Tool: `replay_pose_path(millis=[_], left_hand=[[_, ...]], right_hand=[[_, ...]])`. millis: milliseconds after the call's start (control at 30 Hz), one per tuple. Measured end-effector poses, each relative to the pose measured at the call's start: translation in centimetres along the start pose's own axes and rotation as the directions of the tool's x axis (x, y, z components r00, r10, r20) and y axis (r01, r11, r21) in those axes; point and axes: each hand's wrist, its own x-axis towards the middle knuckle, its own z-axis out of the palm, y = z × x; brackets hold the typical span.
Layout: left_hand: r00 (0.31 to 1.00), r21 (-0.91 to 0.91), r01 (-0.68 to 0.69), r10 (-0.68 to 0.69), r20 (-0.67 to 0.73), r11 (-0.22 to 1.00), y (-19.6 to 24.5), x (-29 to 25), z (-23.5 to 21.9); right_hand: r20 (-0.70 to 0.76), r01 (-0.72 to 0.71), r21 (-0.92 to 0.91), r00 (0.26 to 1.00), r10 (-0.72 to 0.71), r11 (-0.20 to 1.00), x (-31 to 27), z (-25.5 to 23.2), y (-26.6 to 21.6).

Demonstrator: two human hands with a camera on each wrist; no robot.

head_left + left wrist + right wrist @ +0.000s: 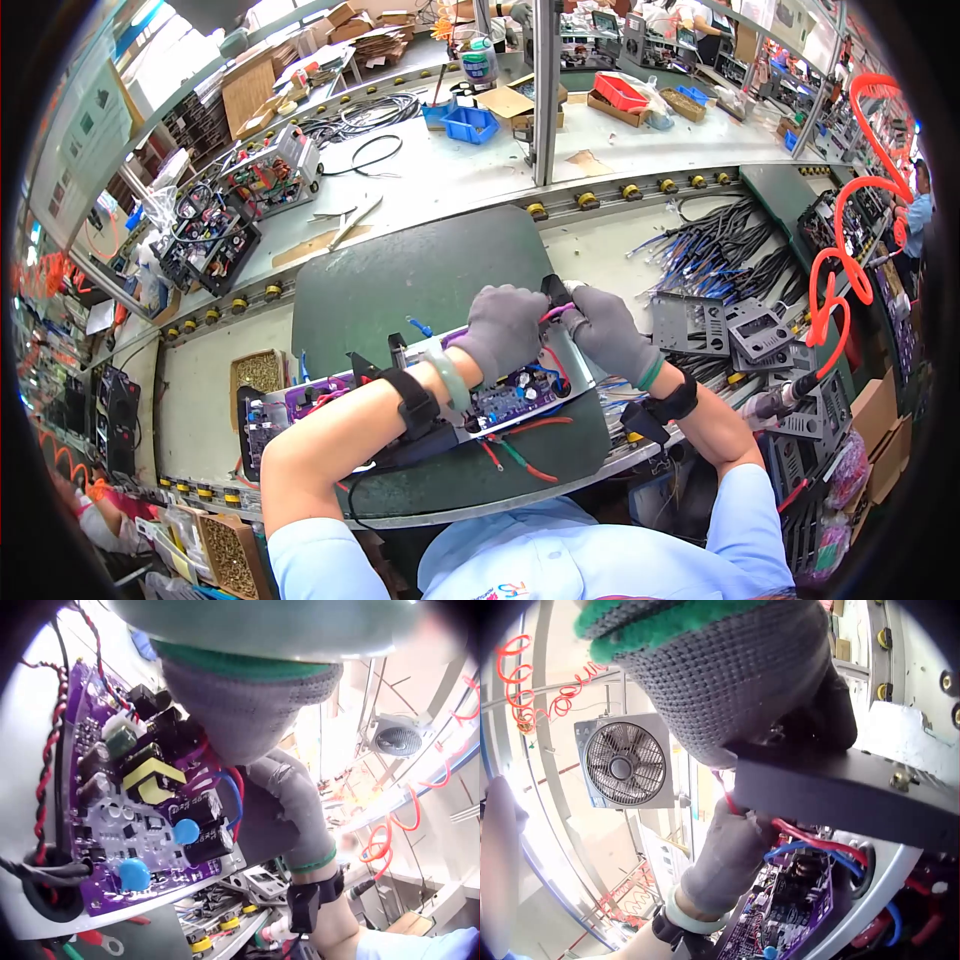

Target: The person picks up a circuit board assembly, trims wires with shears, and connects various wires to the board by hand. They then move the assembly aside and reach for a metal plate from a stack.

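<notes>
A long open electronics chassis (480,432) with a purple circuit board (112,825) lies on the green mat (420,265). Both hands wear grey knit gloves and meet over the chassis's right end. My left hand (500,335) has its fingers curled round a red wire (731,802), above the board's blue and red leads. My right hand (612,338) pinches the same wire a short way off, its fingers bent beside the black end panel (840,791). The glove hides the right fingertips in part. Loose wires with ring terminals (112,945) hang out at the chassis's near side.
Black cables (725,245) and grey metal panels (690,325) lie to the right. A box of small screws (258,372) stands left. An air driver (780,400) hangs on an orange coiled hose (830,290). Unfinished units (210,240) sit at the back left.
</notes>
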Motion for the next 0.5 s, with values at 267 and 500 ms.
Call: replay_pose_path(millis=[267,500], left_hand=[[0.945,-0.026,0.228,-0.215,0.245,0.973,2.3,-0.3,-2.3],[0.898,-0.865,0.062,-0.405,-0.169,0.498,2.6,-6.3,-1.3]], right_hand=[[-0.028,0.004,0.054,1.000,-0.003,0.999,-0.4,0.1,0.5],[-0.037,0.017,0.048,0.999,-0.015,0.999,-0.3,0.3,0.5]])
